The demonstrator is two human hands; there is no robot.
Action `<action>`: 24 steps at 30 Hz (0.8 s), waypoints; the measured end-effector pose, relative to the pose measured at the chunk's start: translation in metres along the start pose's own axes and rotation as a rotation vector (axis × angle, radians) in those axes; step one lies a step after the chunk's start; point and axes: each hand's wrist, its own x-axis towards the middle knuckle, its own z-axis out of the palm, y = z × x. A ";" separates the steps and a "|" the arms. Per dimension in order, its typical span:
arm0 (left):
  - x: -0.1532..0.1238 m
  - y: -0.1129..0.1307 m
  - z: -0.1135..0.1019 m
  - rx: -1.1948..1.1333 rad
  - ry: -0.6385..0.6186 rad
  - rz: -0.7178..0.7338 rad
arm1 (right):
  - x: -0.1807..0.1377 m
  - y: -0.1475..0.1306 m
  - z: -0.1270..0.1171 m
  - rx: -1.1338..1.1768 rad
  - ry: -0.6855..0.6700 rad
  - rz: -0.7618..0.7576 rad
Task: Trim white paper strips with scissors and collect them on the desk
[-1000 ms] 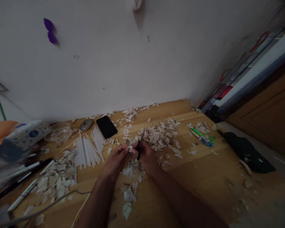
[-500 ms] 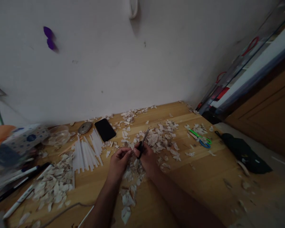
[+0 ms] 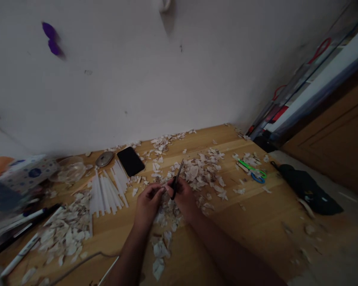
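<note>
My right hand (image 3: 183, 197) is closed around a pair of black-handled scissors (image 3: 178, 176), whose blades point up and away over the table. Close beside it, my left hand (image 3: 149, 200) pinches a small pale flake (image 3: 166, 186) between thumb and fingers, right by the scissors' handles. The flake looks like the thin, papery pieces strewn around; its exact kind is hard to make out. Beyond my right hand spreads a loose heap of pale flakes (image 3: 193, 171), and more scraps (image 3: 159, 250) lie below, between my forearms.
On the left are white sticks (image 3: 106, 194), a black phone (image 3: 130, 161), an oval metal item (image 3: 104, 159), another flake pile (image 3: 67, 234) and pens (image 3: 20, 254). Green and blue scissors (image 3: 253, 171) lie right, near a dark green cloth item (image 3: 308, 188). A wall (image 3: 137, 79) borders the table's back.
The view has tilted and shifted slightly. My hands stay close together; the scissors have turned a little more upright, and the flake at my left fingertips shows more clearly.
</note>
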 end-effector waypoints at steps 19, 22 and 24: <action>-0.001 -0.001 0.003 -0.164 -0.144 -0.170 | -0.001 -0.004 -0.001 -0.049 0.004 -0.068; -0.001 -0.005 0.003 -0.241 -0.157 -0.230 | -0.004 -0.002 0.000 -0.079 -0.029 -0.083; -0.001 -0.006 0.004 -0.273 -0.185 -0.265 | -0.004 0.000 0.000 -0.080 -0.031 -0.087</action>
